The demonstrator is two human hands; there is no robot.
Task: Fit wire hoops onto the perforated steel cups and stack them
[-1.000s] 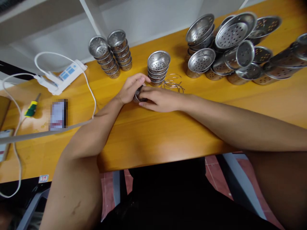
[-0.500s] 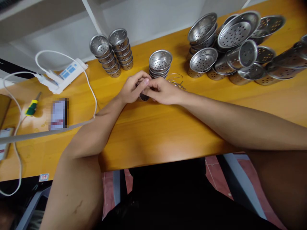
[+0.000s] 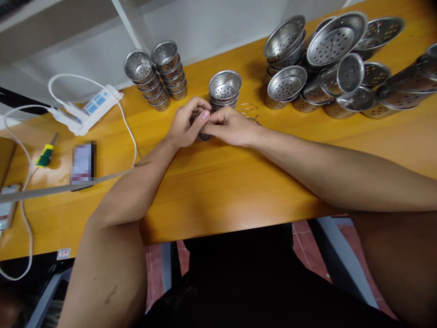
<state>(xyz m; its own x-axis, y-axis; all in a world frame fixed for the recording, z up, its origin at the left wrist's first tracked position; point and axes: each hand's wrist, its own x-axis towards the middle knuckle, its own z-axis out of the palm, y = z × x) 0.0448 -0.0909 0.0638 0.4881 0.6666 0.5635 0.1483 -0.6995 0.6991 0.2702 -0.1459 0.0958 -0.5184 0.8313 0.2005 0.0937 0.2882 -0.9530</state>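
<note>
My left hand (image 3: pixel 187 123) is closed around a small metal strainer cup (image 3: pixel 204 136), of which only a dark, shiny lower part shows under the fingers. Against it, my right hand (image 3: pixel 235 126) pinches with thumb and fingertips at the cup's upper edge; what lies in that pinch is hidden. Just behind the hands stands a short stack of perforated steel strainer cups (image 3: pixel 224 84). Thin curved metal wires (image 3: pixel 251 114) lie on the table beside my right wrist, partly covered by it.
Two taller strainer stacks (image 3: pixel 164 75) stand back left. Many strainers (image 3: pixel 287 86) crowd the back right, some tipped over. On the left are a white power strip (image 3: pixel 99 109) with cables, a green-yellow screwdriver (image 3: pixel 45 155) and a phone (image 3: pixel 82 164). The wooden table's front edge (image 3: pixel 218 234) is near my body.
The hands stay together around the strainer cup, with only slight shifts of the fingers. The whole view has shifted a little; nothing on the table has visibly moved.
</note>
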